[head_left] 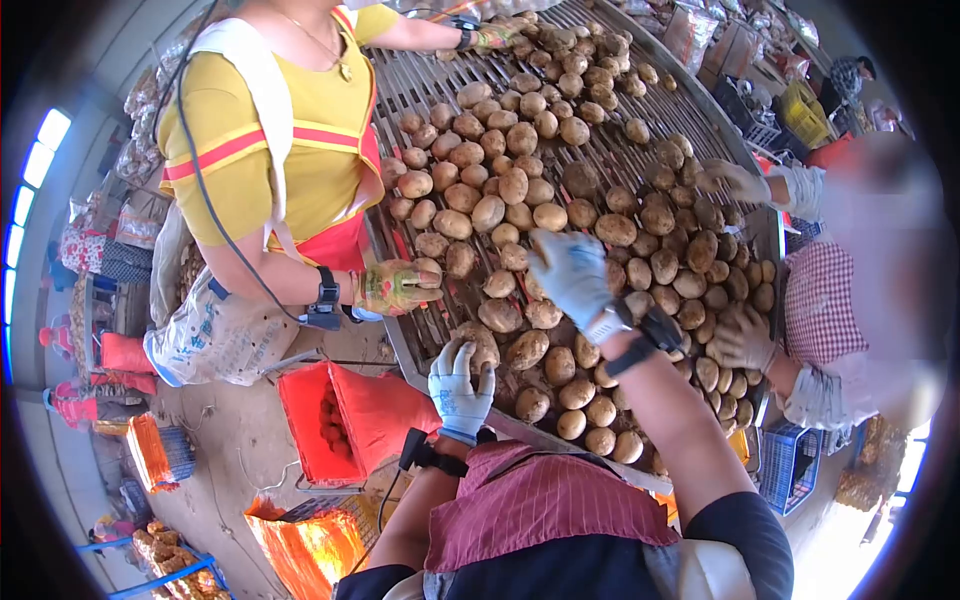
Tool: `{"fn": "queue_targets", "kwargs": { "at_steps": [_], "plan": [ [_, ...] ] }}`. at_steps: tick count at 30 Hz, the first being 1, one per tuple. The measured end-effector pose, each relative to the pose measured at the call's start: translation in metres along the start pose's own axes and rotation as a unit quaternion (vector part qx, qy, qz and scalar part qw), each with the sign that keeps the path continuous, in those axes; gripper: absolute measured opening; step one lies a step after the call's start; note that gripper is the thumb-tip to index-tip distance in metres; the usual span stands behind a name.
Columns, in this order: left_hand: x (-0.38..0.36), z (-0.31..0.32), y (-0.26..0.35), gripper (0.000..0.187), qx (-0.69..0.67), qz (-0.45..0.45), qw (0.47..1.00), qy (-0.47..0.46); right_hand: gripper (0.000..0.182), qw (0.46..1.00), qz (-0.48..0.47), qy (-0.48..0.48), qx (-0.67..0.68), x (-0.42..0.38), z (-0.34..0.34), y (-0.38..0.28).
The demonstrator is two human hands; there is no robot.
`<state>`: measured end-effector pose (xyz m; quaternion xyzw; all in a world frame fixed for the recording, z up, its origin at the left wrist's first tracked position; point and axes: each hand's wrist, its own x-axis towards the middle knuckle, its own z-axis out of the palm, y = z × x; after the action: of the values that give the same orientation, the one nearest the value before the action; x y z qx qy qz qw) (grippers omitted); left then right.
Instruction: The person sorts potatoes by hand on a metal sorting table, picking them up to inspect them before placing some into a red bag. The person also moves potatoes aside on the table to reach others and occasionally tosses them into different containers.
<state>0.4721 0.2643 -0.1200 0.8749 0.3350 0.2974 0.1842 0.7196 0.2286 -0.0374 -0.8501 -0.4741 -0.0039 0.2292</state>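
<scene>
Potatoes, many of them soil-covered, lie on a slatted metal sorting table (408, 85). My left hand (460, 398), in a white and blue glove, is at the near edge with its fingers and thumb around a large potato (480, 343). Farther in, my right hand (575, 278), in a similar glove, reaches over the pile with its fingers apart, close to a pale potato (550, 217). Its palm side and whatever lies beneath are hidden. Both my wrists wear dark bands.
A co-worker in a yellow shirt (225, 120) stands left, one gloved hand (400, 287) at the table edge. Another co-worker's gloved hands (742, 338) are among potatoes at right. Below left are a red bag (375, 410) and an orange mesh bag (310, 540); a blue crate (790, 465) sits right.
</scene>
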Motion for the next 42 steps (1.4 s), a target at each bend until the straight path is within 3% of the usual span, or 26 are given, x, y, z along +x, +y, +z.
{"fn": "queue_targets", "kwargs": {
  "at_steps": [2,5,7,9,10,11,12,13,14,15,17,18,19,20,21,22,23,24,25,27,28,30,32,34,39,42],
  "plan": [
    [-0.001,-0.001,0.0,0.044,-0.006,0.0,1.0,-0.011,0.036,0.992,0.052,-0.104,-0.059,0.033,0.037,-0.022],
    [-0.001,-0.001,0.0,0.044,-0.013,-0.01,1.0,-0.011,0.046,0.964,0.08,-0.108,-0.227,0.061,0.107,-0.029],
    [0.003,0.001,-0.005,0.045,-0.015,-0.013,1.0,-0.015,0.047,0.976,0.085,-0.096,-0.176,0.066,0.101,-0.027],
    [0.002,0.004,-0.011,0.048,-0.181,-0.171,0.968,-0.039,0.051,0.99,0.062,-0.089,-0.092,0.053,0.084,-0.019],
    [0.004,0.002,-0.009,0.048,-0.184,-0.174,0.967,-0.039,0.051,0.989,0.061,-0.091,-0.095,0.039,0.071,-0.023],
    [0.012,-0.001,-0.004,0.049,-0.375,-0.283,0.882,-0.009,0.046,0.998,0.008,-0.053,0.016,0.024,0.055,-0.029],
    [0.022,-0.005,0.003,0.05,-0.547,-0.377,0.748,0.019,0.042,0.991,-0.044,-0.015,0.127,0.012,0.039,-0.036],
    [0.031,-0.012,0.007,0.05,-0.558,-0.342,0.756,0.01,0.037,0.969,-0.107,-0.093,0.202,0.002,0.025,-0.045],
    [0.045,-0.027,0.024,0.051,-0.616,-0.388,0.685,0.015,0.032,0.931,-0.167,-0.17,0.275,-0.005,0.018,-0.052],
    [0.044,-0.022,0.012,0.048,-0.637,-0.372,0.675,0.006,0.025,0.924,-0.315,-0.035,0.215,-0.01,0.024,-0.053],
    [0.041,-0.019,-0.006,0.044,-0.657,-0.357,0.664,-0.003,0.026,0.952,-0.235,-0.046,0.19,0.018,0.023,-0.049],
    [0.041,-0.019,-0.009,0.034,-0.581,-0.38,0.72,0.007,0.027,0.973,-0.156,-0.054,0.163,0.041,0.023,-0.044],
    [0.041,-0.018,-0.013,0.025,-0.498,-0.4,0.77,0.018,0.025,0.983,-0.128,0.055,0.116,0.062,0.033,-0.031],
    [0.037,-0.016,-0.017,0.025,-0.498,-0.4,0.77,0.018,0.023,0.978,-0.149,0.111,0.091,0.091,0.046,-0.015],
    [0.033,-0.013,-0.022,0.02,-0.358,-0.277,0.89,0.053,0.023,0.984,-0.134,0.086,0.084,0.114,0.038,-0.014],
    [0.031,-0.009,-0.026,0.014,-0.202,-0.14,0.965,0.088,0.024,0.989,-0.131,0.038,0.066,0.139,0.05,0.0],
    [0.03,-0.007,-0.026,0.014,-0.141,-0.094,0.983,0.071,0.026,0.994,-0.099,-0.018,0.037,0.16,0.063,0.014],
    [0.033,-0.011,-0.022,0.015,-0.116,0.003,0.993,0.037,0.027,0.995,-0.068,-0.075,0.008,0.174,0.076,0.021],
    [0.034,-0.012,-0.018,0.016,-0.117,-0.018,0.993,0.013,0.027,0.994,-0.071,-0.079,0.009,0.181,0.085,0.019],
    [0.035,-0.014,-0.015,0.016,-0.118,-0.048,0.992,-0.011,0.033,0.976,-0.109,-0.062,-0.176,0.194,0.107,0.009],
    [0.037,-0.015,-0.015,0.017,-0.119,-0.053,0.991,-0.008,0.04,0.982,0.001,-0.113,-0.15,0.216,0.131,0.014],
    [0.034,-0.016,-0.016,0.017,-0.124,-0.059,0.99,-0.015,0.043,0.965,0.047,-0.228,-0.124,0.226,0.084,-0.012],
    [0.036,-0.014,-0.017,0.018,-0.114,-0.046,0.992,-0.012,0.053,0.957,0.067,-0.237,-0.154,0.237,0.083,-0.009],
    [0.036,-0.016,-0.019,0.017,-0.12,-0.053,0.991,-0.022,0.046,0.919,-0.029,-0.319,-0.231,0.237,0.074,0.005],
    [0.035,-0.015,-0.019,0.017,-0.121,-0.049,0.991,-0.025,0.061,0.876,-0.069,-0.415,-0.235,0.232,0.07,0.019],
    [0.035,-0.017,-0.017,0.017,-0.122,-0.055,0.991,-0.022,0.057,0.841,-0.114,-0.443,-0.288,0.205,0.061,0.003]
  ]
}}
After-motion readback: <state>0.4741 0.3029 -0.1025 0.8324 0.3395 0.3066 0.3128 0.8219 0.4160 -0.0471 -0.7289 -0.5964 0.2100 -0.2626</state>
